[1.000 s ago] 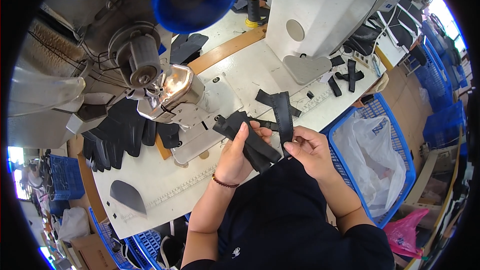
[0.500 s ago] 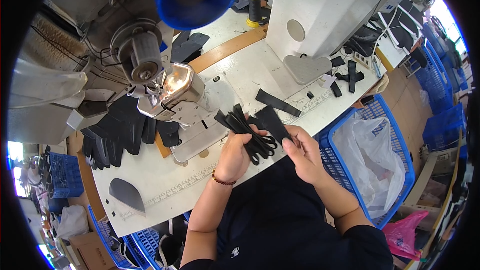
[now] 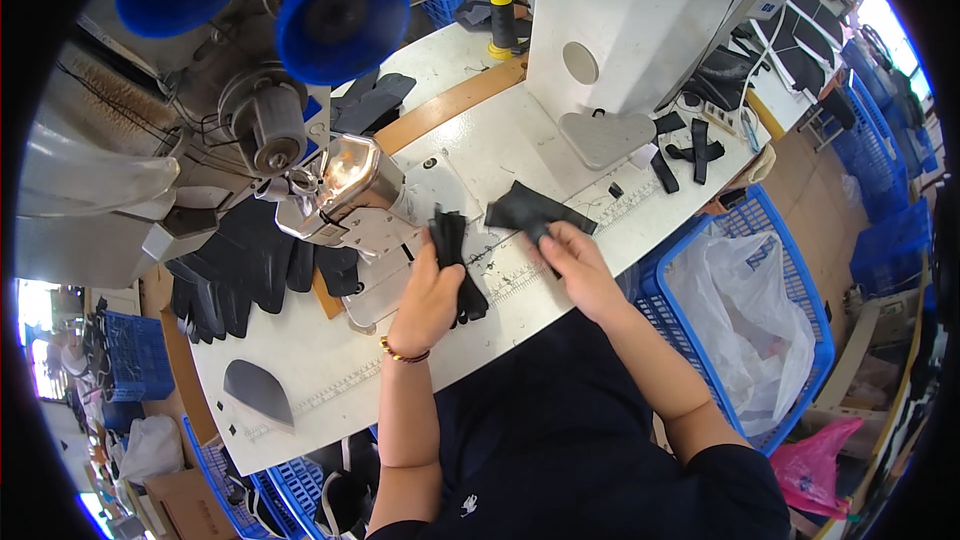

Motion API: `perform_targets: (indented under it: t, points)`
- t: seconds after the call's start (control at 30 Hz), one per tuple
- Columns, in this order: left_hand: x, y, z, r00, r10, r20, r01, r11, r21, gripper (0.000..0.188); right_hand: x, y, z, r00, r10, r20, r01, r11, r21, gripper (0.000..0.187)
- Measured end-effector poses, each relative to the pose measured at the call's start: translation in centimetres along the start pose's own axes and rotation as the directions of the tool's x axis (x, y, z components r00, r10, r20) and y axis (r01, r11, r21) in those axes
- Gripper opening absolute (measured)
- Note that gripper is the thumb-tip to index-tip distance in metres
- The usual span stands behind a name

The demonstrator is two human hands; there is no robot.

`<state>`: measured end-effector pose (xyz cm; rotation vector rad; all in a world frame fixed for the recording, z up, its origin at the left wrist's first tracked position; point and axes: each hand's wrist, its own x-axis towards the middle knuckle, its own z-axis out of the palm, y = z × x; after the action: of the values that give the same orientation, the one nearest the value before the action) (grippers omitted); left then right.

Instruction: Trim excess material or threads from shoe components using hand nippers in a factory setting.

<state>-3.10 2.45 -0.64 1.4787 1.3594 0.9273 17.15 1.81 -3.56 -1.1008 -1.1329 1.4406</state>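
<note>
My left hand point(image 3: 428, 302) is closed round a bundle of folded black fabric strips point(image 3: 463, 275), held over the white sewing machine table. My right hand point(image 3: 580, 270) pinches a single black strip point(image 3: 522, 217) between thumb and fingers, a little smeared by motion. That strip overlaps another black strip point(image 3: 572, 214) on the tabletop; I cannot tell whether the two touch. To the left of my hands is the sewing machine's lit metal head point(image 3: 350, 185).
Black cut pieces point(image 3: 235, 265) lie left of the machine head, and a grey curved piece point(image 3: 257, 392) near the front left. More black strips point(image 3: 700, 152) rest at the right. A thread cone point(image 3: 502, 20) stands behind. A blue basket point(image 3: 820, 340) with white plastic is at my right.
My hands have moved apart. The left carries the bundle leftward; the right takes its single strip left and up, over the strip on the table.
</note>
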Motion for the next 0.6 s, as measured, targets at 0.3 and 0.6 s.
perform_targets:
  t: [0.3,0.6]
  points:
    - [-0.5,1.3,1.0,0.987,0.124,-0.107,-0.088,0.952,0.293,0.064,-2.0,-1.8,-0.3,0.997,-0.078,-0.012,0.079,0.994,0.073,0.019]
    - [-0.6,1.9,-0.8,0.995,-0.011,-0.102,0.04,0.957,0.288,0.054,-2.8,-2.1,-0.2,0.997,-0.078,-0.019,0.079,0.994,0.071,0.02]
